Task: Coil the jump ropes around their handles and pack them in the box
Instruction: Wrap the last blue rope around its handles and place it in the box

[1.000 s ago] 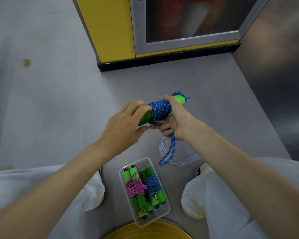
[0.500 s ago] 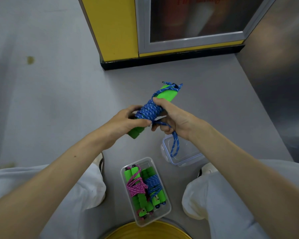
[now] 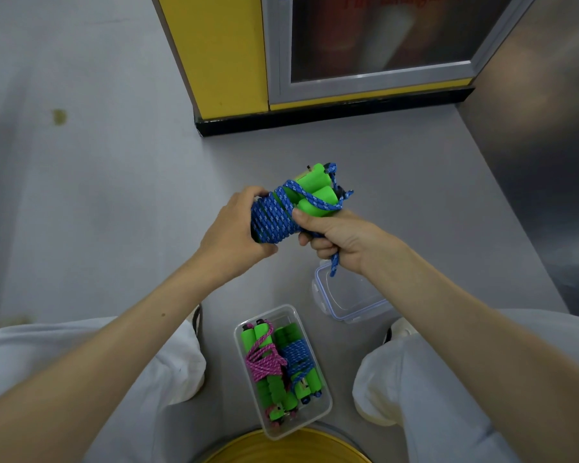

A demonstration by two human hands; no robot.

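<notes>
A smooth grey floor (image 3: 81, 212) carries a small yellowish stain (image 3: 59, 116). Ahead stands a yellow cabinet (image 3: 221, 51) on a black plinth (image 3: 331, 116), with a silver-framed glass door (image 3: 381, 35). A dull brushed-metal wall (image 3: 542, 145) rises at right.

Three green-foam-handled jump ropes: two blue-corded ropes (image 3: 274, 218) (image 3: 298, 354), one pink-corded rope (image 3: 264, 362). One clear rectangular plastic box (image 3: 328, 406), one clear blue-edged lid (image 3: 348, 295), two hands (image 3: 228, 235) (image 3: 338, 238).

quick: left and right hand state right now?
Left hand: closed, gripping the coiled blue jump rope.
Right hand: closed, gripping the same rope by its green handles and loose tail.
</notes>
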